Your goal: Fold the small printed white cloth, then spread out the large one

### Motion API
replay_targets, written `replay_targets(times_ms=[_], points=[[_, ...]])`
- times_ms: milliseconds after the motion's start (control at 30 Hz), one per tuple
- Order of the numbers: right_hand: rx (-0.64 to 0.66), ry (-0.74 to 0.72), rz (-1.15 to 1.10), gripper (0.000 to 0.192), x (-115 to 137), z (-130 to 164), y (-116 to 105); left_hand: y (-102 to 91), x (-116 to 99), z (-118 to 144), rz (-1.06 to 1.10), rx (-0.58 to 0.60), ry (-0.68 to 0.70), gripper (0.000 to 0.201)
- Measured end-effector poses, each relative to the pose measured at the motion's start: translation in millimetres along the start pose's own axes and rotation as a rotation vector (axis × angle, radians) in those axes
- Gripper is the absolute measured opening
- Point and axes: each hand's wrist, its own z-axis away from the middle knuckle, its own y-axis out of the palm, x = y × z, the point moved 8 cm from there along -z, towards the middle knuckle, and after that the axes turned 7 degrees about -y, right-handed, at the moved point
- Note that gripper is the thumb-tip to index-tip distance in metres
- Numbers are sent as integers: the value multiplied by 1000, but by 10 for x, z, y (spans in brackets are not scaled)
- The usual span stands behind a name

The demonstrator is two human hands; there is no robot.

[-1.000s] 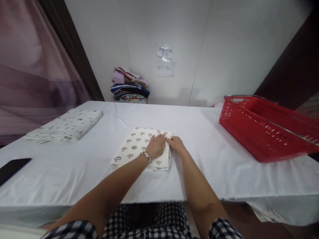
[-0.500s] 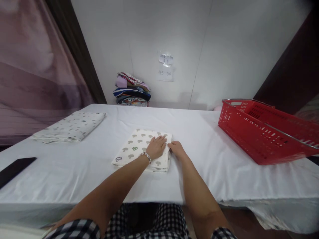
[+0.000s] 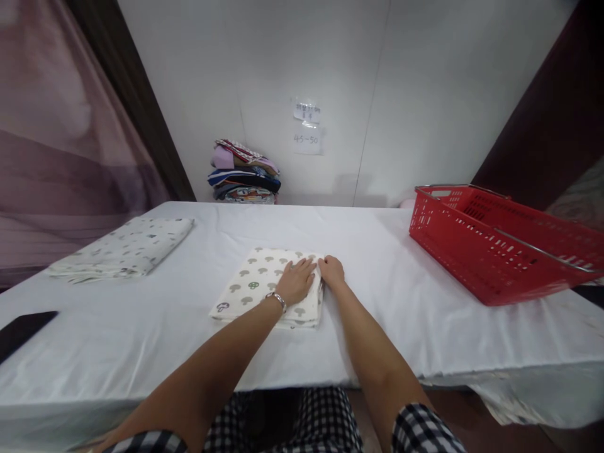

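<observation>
Folded cream cloth with grey mushroom print [image 3: 255,286], flat, mid-bench, well left of the red slatted plastic basket [image 3: 491,251]. Left hand [image 3: 296,281] flat on it, grip open, nothing held. Right hand [image 3: 332,272] at its right edge; grip unclear. White-covered bench [image 3: 141,340]; pale wall behind.

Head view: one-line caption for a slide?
Left hand flat on folded mushroom-print cloth, right hand at its edge; red basket right.
</observation>
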Motion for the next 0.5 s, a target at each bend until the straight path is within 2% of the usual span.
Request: replay_targets(times_ms=[233, 400, 500], points=[[14, -2, 23, 26, -87, -35, 19, 24, 4, -5, 23, -2, 22, 47], [6, 60, 37, 40, -159, -172, -6, 18, -10, -7, 26, 9, 16, 48], [44, 9, 38, 35, -131, -223, 39, 11, -18, 7, 32, 11, 20, 47]])
